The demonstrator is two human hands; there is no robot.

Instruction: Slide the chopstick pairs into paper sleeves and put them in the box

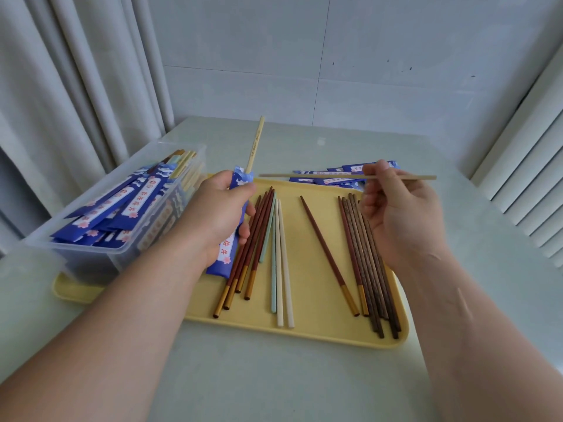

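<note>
1. A pale grey curtain [76,86] hangs in long folds from 9 to 11 o'clock.
2. A light panelled wall [335,56], with faint seams and a few dark specks, fills 12 o'clock.
3. A white slatted panel [533,178] stands at 3 o'clock.
4. The pale green table [304,385] spreads toward 6 o'clock under soft, even light.

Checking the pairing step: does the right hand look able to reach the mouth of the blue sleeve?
Probably yes. The right hand pinches its pale chopstick, tip aimed toward the blue sleeve the left hand holds; nothing stands between them.

Soft even daylight (edges bowed), faint shadows
</note>
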